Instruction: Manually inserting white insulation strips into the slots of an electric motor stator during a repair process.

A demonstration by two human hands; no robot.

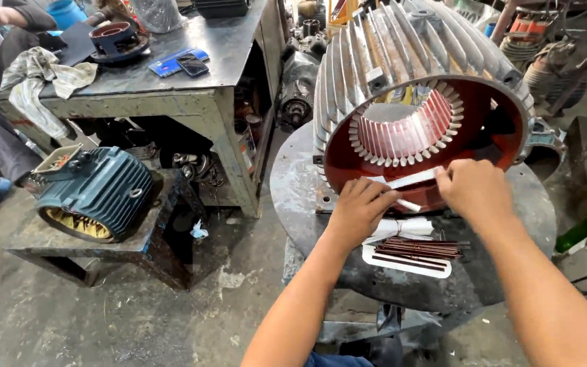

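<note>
White paper strip (410,179) pinched between my left hand (360,208) and right hand (473,189) at the red stator housing (484,146) mouth; brown sticks (419,249) fill white tray (436,269) near round worktop (293,197) edge.

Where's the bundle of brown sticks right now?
In the head view, the sticks lie on a white sheet on the round table, just below the left hand.

Both forearms are bare to the elbow; the left hand (359,207) and right hand (473,190) wear no gloves or rings.
</note>
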